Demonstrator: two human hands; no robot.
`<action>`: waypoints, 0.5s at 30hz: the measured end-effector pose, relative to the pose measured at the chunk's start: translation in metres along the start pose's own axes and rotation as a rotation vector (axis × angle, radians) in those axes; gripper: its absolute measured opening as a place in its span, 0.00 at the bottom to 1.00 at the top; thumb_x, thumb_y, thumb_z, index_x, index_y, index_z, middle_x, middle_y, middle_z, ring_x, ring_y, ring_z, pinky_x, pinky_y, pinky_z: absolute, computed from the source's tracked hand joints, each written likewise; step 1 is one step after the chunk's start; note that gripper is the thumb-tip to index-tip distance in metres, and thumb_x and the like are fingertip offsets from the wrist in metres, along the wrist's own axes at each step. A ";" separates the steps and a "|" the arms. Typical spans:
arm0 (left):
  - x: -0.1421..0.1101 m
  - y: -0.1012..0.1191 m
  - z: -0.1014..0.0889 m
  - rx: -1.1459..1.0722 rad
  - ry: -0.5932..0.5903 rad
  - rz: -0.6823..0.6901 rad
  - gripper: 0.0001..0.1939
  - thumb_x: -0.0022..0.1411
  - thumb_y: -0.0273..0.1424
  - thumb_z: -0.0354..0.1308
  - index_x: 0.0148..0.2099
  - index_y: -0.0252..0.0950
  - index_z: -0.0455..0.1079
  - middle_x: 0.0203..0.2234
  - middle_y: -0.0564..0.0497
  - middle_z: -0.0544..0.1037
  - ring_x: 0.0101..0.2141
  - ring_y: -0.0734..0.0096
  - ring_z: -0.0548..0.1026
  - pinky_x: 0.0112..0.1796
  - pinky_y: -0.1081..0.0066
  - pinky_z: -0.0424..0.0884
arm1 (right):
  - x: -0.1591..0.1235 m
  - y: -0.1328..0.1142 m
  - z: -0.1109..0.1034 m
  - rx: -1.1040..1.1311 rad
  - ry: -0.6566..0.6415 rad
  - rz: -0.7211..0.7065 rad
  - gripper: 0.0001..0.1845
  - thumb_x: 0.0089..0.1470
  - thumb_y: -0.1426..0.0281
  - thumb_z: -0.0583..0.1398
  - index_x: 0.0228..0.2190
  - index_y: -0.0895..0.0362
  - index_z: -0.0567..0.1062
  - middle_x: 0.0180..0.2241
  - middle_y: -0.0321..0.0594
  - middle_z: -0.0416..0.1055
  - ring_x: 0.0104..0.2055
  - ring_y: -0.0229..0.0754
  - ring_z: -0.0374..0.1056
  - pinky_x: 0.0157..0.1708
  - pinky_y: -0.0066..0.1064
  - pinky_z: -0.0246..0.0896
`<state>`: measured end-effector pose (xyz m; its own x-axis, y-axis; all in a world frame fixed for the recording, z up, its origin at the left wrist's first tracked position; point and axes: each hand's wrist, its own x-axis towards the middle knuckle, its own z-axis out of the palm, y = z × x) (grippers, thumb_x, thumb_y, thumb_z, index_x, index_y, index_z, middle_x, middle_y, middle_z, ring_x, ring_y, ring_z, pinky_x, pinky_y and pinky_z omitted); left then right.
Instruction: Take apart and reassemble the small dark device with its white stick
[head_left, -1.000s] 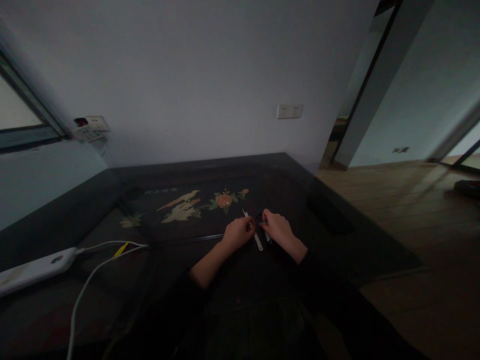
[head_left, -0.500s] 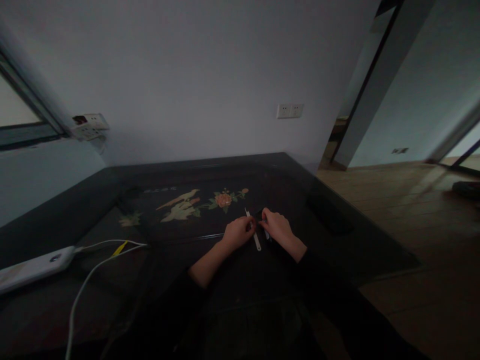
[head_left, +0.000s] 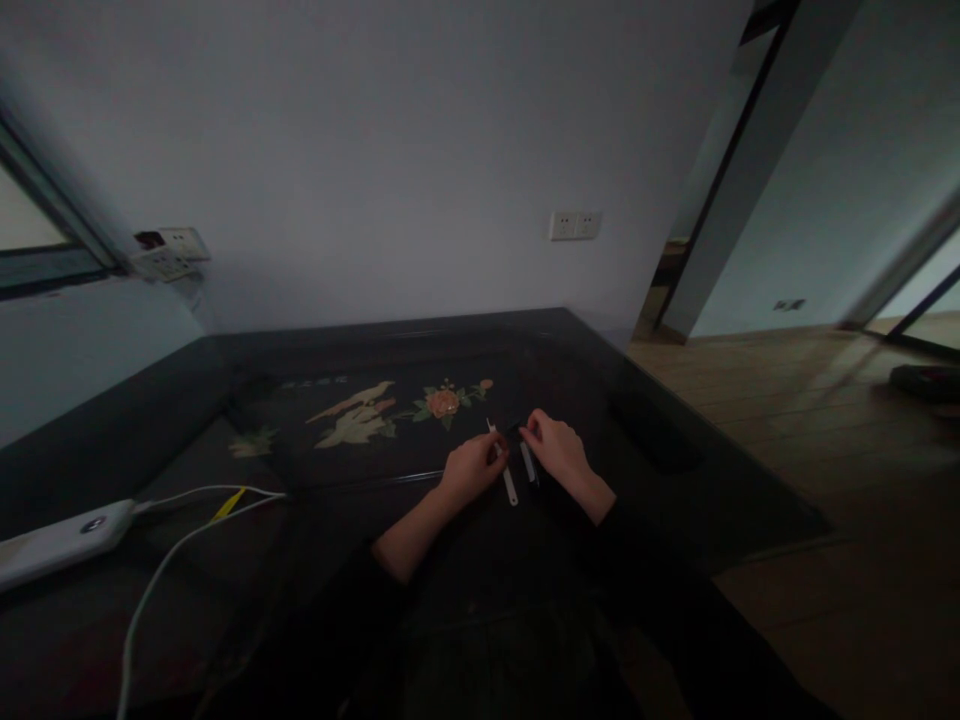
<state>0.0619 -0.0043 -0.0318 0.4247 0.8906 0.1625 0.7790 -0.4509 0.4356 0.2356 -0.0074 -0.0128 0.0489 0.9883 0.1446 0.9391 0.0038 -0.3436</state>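
My left hand rests on the dark table with its fingers curled round a thin pale strip that points toward me. Close beside it, my right hand pinches a small dark object at its fingertips; a second pale sliver shows just under that hand. What the dark object is cannot be made out in the dim light. Both hands sit a little in front of a painted flower and birds on the tabletop.
A white power strip lies at the table's left edge with white cables and a yellow tag. Wall sockets sit behind. A wooden floor and a doorway lie to the right.
The hands stay almost in place. The right hand has shifted slightly, so the second pale sliver now shows beside the strip. The view has drifted a little.
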 end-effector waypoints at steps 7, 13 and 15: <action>0.001 0.002 0.001 0.032 -0.044 -0.011 0.09 0.62 0.37 0.50 0.41 0.43 0.70 0.31 0.54 0.78 0.31 0.70 0.75 0.29 0.74 0.62 | 0.016 0.028 -0.001 0.287 0.251 0.020 0.10 0.57 0.62 0.55 0.29 0.54 0.70 0.22 0.35 0.69 0.26 0.40 0.65 0.25 0.27 0.49; 0.002 0.003 0.000 0.027 -0.046 -0.022 0.09 0.59 0.34 0.51 0.40 0.43 0.70 0.31 0.54 0.78 0.31 0.70 0.74 0.28 0.74 0.62 | 0.024 0.037 0.004 0.413 0.283 -0.020 0.12 0.54 0.60 0.56 0.26 0.55 0.71 0.20 0.35 0.67 0.24 0.40 0.64 0.26 0.28 0.52; 0.001 0.004 -0.001 0.027 -0.045 -0.028 0.09 0.59 0.34 0.51 0.40 0.43 0.70 0.31 0.54 0.78 0.31 0.70 0.74 0.29 0.74 0.62 | 0.027 0.043 0.003 0.403 0.233 -0.008 0.11 0.54 0.61 0.57 0.27 0.55 0.72 0.21 0.35 0.67 0.25 0.39 0.64 0.26 0.29 0.52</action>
<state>0.0653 -0.0053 -0.0290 0.4222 0.8998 0.1097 0.8028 -0.4274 0.4157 0.2768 0.0199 -0.0262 0.1606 0.9274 0.3380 0.7346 0.1164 -0.6684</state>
